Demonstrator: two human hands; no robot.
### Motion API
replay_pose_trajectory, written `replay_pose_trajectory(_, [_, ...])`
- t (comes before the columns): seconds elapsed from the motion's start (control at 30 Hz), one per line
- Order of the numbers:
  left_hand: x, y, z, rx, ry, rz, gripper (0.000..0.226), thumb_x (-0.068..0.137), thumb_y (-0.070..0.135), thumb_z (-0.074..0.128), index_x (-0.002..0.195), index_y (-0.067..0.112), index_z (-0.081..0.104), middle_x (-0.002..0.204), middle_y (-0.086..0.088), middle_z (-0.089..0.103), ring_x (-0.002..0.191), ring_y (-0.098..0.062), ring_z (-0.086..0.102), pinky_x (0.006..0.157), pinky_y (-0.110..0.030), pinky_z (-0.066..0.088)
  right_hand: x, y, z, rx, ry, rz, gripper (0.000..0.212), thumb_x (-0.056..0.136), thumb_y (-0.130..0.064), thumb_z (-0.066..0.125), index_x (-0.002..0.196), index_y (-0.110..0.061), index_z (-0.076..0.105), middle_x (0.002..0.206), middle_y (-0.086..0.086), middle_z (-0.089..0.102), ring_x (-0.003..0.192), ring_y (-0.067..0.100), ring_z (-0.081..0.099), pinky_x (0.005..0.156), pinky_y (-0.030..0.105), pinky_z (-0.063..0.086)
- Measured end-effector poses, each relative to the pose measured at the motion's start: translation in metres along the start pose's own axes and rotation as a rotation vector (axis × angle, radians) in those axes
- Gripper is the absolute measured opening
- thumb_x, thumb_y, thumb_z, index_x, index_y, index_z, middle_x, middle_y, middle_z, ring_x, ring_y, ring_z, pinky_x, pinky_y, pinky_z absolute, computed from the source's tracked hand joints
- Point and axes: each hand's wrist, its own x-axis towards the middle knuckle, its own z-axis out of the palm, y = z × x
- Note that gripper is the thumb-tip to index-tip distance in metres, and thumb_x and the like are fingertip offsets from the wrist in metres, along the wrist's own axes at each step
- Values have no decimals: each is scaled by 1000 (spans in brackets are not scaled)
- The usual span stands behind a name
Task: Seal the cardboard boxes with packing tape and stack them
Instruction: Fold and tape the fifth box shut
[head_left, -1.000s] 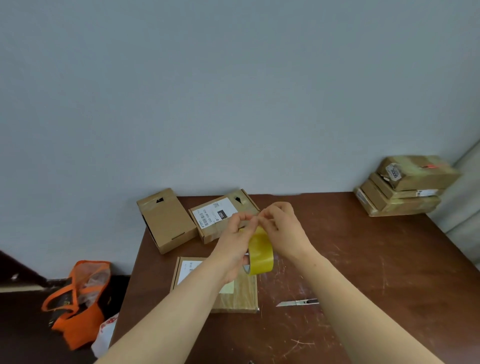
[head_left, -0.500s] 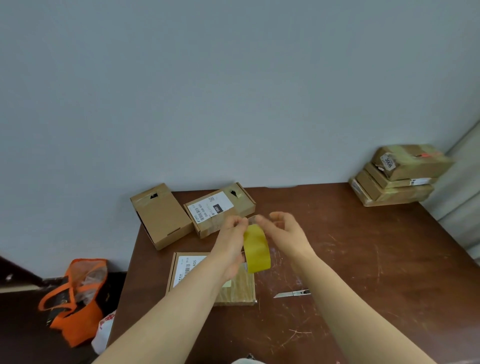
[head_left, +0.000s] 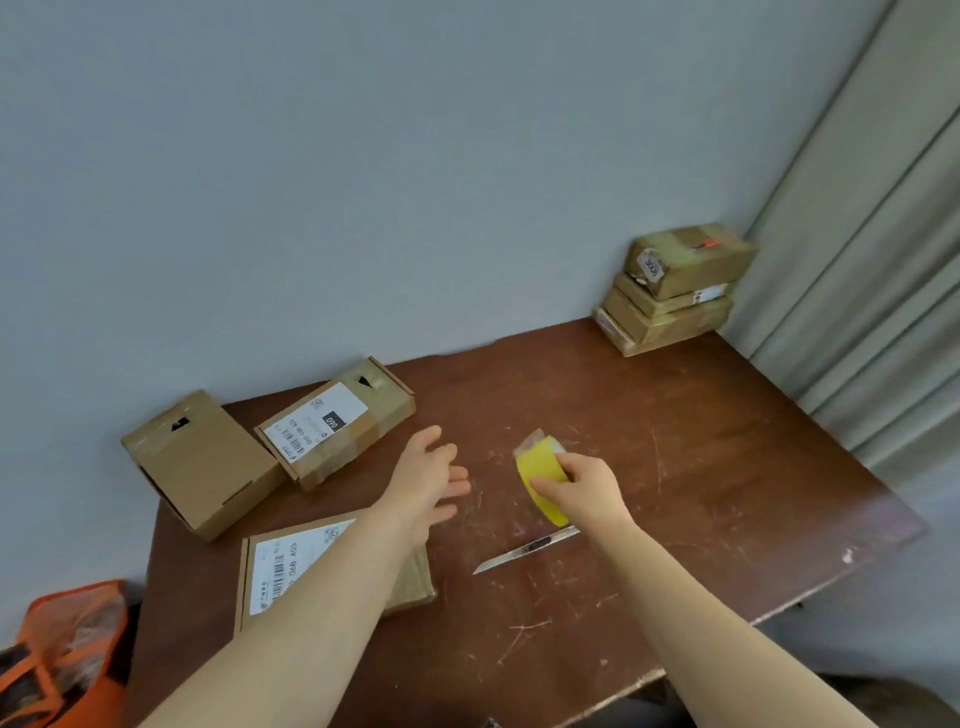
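Right hand (head_left: 587, 493) grips tape roll (head_left: 541, 480), core hidden; left hand (head_left: 428, 480) spread, forearm covering flat box (head_left: 291, 571) near table's (head_left: 701, 467) left edge.

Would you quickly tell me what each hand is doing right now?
Left hand: open, fingers spread, holding nothing.
Right hand: gripping the tape roll.

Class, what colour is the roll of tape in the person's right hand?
Yellow: the tape roll, seen in the head view.
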Motion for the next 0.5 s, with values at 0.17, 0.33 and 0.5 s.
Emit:
replay_pose_trajectory(0.17, [9, -6, 32, -20, 54, -78, 40, 102, 28, 41, 141, 20, 37, 111, -9, 63, 99, -21, 62, 100, -44, 43, 17, 63, -32, -325, 143, 220, 31, 94, -16, 46, 119, -25, 61, 91, 3, 65, 105, 26, 57, 108, 33, 27])
replay_pose_trajectory(0.33, [13, -19, 41, 15, 161, -126, 38, 101, 25, 43, 138, 14, 41, 115, -8, 62, 101, -20, 61, 99, -40, 40, 23, 104, -45, -550, 137, 325, 50, 95, -11, 40, 141, -29, 42, 130, 6, 53, 132, 27, 30, 115, 37, 13])
replay_pose_trajectory(0.5, [14, -36, 17, 59, 369, -41, 39, 99, 18, 46, 138, 11, 44, 131, -7, 55, 116, -22, 54, 97, -32, 40, 25, 91, -18, -447, 316, 34, 64, 86, -3, 54, 145, -20, 35, 147, 8, 35, 137, 30, 21, 111, 43, 12])
